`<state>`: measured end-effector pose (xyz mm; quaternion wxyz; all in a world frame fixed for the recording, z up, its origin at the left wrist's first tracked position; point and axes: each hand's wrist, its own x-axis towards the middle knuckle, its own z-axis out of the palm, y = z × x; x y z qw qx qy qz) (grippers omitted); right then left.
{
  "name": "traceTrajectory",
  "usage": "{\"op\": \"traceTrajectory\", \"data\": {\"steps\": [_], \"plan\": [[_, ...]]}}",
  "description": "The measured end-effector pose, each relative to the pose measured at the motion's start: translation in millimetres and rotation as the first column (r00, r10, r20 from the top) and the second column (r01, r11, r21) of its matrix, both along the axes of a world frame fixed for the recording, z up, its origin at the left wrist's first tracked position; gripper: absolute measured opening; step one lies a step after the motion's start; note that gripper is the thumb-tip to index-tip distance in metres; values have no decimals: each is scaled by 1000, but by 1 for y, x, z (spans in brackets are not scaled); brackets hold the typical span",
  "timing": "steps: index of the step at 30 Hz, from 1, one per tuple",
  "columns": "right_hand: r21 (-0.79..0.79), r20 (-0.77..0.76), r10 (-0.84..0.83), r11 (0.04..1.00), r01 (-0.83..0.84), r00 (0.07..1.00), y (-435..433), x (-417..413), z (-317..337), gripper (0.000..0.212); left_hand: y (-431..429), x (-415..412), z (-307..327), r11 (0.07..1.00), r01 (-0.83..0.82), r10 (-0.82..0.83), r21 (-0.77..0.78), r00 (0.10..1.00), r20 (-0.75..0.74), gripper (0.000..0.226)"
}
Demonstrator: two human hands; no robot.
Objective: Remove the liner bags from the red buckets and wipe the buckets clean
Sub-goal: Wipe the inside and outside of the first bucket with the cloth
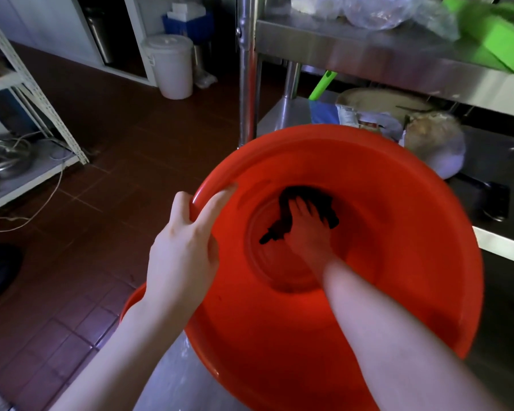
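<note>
A big red bucket (398,232) fills the middle of the head view, tilted with its mouth toward me. My left hand (187,241) grips its left rim, thumb outside and fingers curled over the edge. My right hand (306,229) reaches deep inside and presses a dark cloth (309,200) flat against the bucket's bottom. Behind my left forearm, at the lower left, the rim of a second red bucket (131,304) peeks out. No liner bag shows inside the tilted bucket.
A steel shelf unit (368,51) stands just behind the bucket, holding plastic bags, a green board and bowls. A steel post (247,69) rises beside it. A white lidded pail (172,66) sits on the brown tiled floor at the back; a white rack (27,81) stands left.
</note>
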<state>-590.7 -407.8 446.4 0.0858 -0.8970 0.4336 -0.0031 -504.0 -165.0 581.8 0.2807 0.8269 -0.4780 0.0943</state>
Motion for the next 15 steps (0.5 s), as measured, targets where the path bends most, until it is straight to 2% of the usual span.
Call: {"op": "traceTrajectory", "data": {"steps": [4, 8, 10, 12, 15], "plan": [[57, 22, -133, 990, 132, 991, -4, -33, -5, 80, 0, 0, -1, 1000, -13, 13, -12, 1000, 1, 77], [-2, -227, -124, 992, 126, 966, 7, -66, -4, 60, 0, -2, 1, 1000, -9, 9, -12, 1000, -10, 77], [64, -318, -79, 992, 104, 945, 15, -71, 3, 50, 1, -2, 3, 1000, 0, 0, 5, 1000, -19, 78], [151, -324, -2, 987, 54, 946, 26, -74, 17, 42, 5, -3, 4, 999, 22, -21, 36, 1000, -20, 79], [171, -233, 77, 985, -38, 969, 48, -78, 44, 41, 15, -3, 5, 995, 38, -35, 96, 999, -35, 80]]}}
